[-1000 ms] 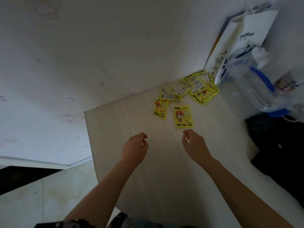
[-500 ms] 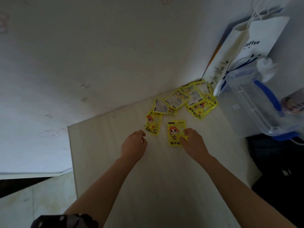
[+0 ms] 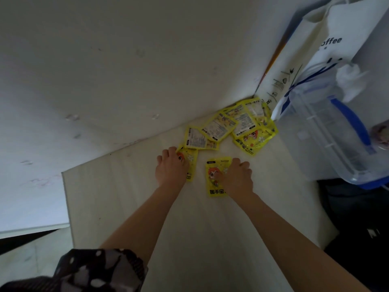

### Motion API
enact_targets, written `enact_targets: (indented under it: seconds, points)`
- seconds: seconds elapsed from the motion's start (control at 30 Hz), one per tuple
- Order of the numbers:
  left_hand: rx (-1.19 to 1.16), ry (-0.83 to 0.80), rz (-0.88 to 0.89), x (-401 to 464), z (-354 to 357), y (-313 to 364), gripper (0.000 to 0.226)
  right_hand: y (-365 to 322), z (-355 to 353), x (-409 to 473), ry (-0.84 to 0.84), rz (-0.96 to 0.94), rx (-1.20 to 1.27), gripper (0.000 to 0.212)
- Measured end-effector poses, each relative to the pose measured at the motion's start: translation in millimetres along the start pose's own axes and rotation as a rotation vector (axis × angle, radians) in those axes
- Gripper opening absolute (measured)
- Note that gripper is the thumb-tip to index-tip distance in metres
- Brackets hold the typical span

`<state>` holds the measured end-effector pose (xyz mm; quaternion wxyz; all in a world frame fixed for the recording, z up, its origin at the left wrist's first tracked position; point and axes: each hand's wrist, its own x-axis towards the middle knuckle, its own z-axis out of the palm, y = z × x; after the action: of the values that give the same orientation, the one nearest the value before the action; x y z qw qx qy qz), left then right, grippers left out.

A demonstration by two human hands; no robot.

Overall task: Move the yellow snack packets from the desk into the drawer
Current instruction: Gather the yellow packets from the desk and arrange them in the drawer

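Several yellow snack packets lie on the pale desk (image 3: 130,207) near the wall corner. My left hand (image 3: 171,168) lies over the leftmost packet (image 3: 190,163), its curled fingers round the packet's far left edge. Over the right side of a nearer packet (image 3: 214,178) with a cartoon face sits my right hand (image 3: 237,178), thumb on the picture and fingers curled at its top right edge. The other packets (image 3: 231,127) form an overlapping heap behind them. No drawer is in view.
A white paper bag (image 3: 328,60) printed "coffee" leans in the right corner. In front of it stands a clear plastic box with a blue handle (image 3: 336,131). A dark object (image 3: 357,218) fills the right edge. The desk's left edge drops to the floor (image 3: 31,260).
Both hands moved forward from the bare desk onto the two nearest packets; the right hand arrived first, then the left. The view also tilted closer to the desk.
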<state>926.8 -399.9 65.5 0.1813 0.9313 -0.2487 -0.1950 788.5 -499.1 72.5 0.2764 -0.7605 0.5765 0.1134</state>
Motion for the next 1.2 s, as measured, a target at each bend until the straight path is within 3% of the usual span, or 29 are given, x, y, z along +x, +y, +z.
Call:
enact_targets:
  seconds: [0.2, 0.5, 0.7, 0.9, 1.2]
  points:
    - [0.077, -0.044, -0.019, 5.4, 6.6, 1.2, 0.051, -7.1, 7.4, -2.3, 0.018, -0.029, -0.012, 0.071]
    - [-0.016, -0.111, -0.087, -5.4, -5.0, -17.6, 0.062, 0.3, 4.5, -4.2, -0.061, -0.002, 0.102, 0.074]
    - [-0.037, -0.152, -0.085, -11.8, -11.3, -34.2, 0.048, 10.0, 3.1, -8.0, -0.073, 0.011, 0.049, 0.06]
    - [-0.122, -0.195, 0.002, -5.7, -20.9, -32.5, 0.029, 17.1, -13.2, -2.6, -0.073, -0.043, 0.297, 0.041]
    - [-0.164, -0.143, 0.247, 40.0, -36.9, 7.1, 0.019, -12.0, -66.0, 51.5, 0.051, 0.045, 0.676, 0.051]
